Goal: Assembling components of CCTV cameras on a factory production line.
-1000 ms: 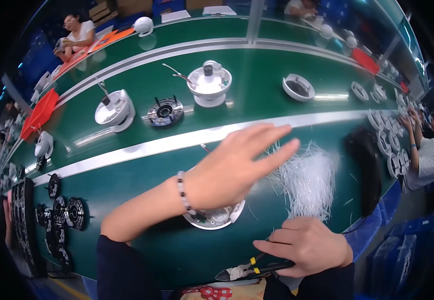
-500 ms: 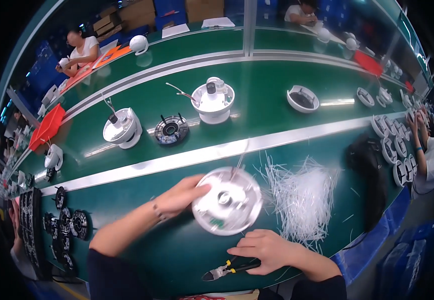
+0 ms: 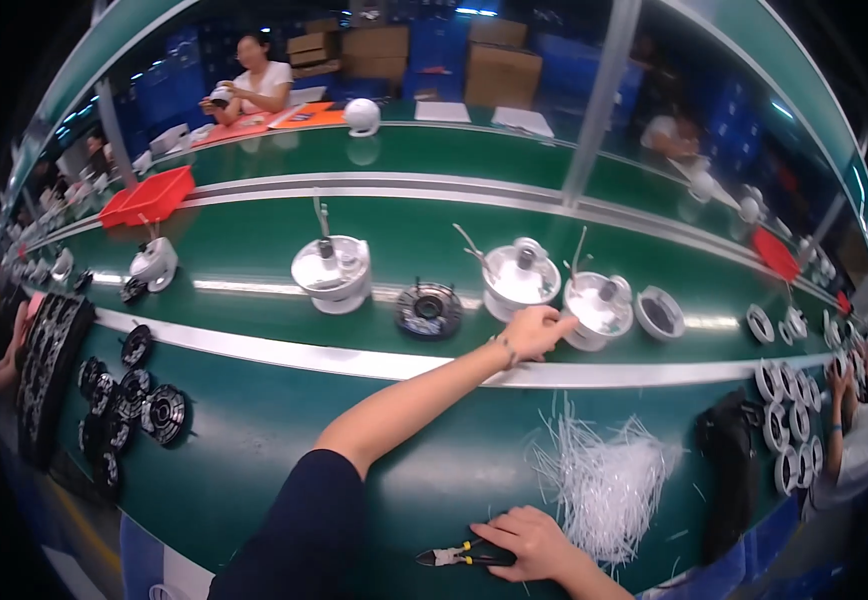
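My left hand reaches over the metal rail to a round white camera housing on the far green strip. Its fingers are at the housing's near left rim, closed against it; part of the grip is hidden. Wires stick up from this housing. Close to its left stands another white housing, with a black ring-shaped part farther left. My right hand rests on the near bench, fingers closed over the handles of yellow-and-black side cutters. Their jaws point left.
A heap of thin white strips lies right of the cutters. Several black ring parts sit at the left by a black tray. A black bag-like thing lies right. Co-workers sit across and at the right; a red tray is far left.
My left hand has carried the white housing forward from above the near bench onto the far strip. The right hand stays at the cutters. The whole view has shifted.
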The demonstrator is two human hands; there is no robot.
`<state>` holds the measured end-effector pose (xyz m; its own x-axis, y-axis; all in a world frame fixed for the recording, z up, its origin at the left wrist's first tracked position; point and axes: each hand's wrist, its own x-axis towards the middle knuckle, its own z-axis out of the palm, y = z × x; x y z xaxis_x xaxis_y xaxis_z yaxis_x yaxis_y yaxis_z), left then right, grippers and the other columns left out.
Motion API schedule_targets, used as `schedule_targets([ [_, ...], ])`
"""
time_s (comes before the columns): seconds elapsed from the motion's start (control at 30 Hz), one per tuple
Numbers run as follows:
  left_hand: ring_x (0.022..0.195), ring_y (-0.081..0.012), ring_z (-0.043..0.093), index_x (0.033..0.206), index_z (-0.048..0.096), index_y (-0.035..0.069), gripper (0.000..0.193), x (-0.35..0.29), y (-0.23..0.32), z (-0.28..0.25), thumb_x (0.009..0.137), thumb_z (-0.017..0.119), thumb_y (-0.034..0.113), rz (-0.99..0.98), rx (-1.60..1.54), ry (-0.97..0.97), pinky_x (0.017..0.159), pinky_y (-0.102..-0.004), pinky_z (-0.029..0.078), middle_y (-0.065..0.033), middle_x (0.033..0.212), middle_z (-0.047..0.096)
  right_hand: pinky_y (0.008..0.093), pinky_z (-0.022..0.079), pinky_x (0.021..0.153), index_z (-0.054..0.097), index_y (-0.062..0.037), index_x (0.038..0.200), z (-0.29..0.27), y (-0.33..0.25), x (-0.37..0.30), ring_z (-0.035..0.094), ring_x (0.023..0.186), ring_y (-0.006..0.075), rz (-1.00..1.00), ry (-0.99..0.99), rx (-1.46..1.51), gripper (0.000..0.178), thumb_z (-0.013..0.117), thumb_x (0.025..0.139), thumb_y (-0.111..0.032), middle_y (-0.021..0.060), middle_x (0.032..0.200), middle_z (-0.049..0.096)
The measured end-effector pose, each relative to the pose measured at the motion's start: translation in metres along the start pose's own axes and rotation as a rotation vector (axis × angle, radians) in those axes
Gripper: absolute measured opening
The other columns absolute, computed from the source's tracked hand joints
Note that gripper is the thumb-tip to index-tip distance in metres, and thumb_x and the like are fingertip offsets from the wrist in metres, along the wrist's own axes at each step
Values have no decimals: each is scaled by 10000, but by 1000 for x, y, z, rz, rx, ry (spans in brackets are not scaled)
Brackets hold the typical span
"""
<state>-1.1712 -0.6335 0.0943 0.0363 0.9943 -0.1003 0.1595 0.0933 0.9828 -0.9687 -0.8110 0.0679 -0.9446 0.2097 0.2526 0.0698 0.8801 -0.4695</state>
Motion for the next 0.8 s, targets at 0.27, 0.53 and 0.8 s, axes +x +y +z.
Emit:
schedule_targets([
  [0.27,993,-277,518,1029,534,75,395,-94,-79,-124,671,683,148,536,1171,509,815,-370,443,-94,1026,557,301,428,648,597,-90,1062,9,-10,21,529,717,193,13,0,9,546,732,549,-217,26,852,568],
  [0.53,882,-289,568,947,559,32,331,-235,-64,-151,656,690,123,442,1074,521,746,-378,463,-131,932,596,302,437,650,607,-89,1050,17,-17,31,539,706,203,19,14,10,550,733,528,-209,38,841,573],
  [0.8,820,-309,567,881,590,38,295,-383,-107,-239,646,708,170,-77,1246,938,704,-390,464,-130,854,602,305,443,649,613,-83,1033,28,-32,46,544,698,205,11,31,-10,538,727,522,-208,44,815,573],
])
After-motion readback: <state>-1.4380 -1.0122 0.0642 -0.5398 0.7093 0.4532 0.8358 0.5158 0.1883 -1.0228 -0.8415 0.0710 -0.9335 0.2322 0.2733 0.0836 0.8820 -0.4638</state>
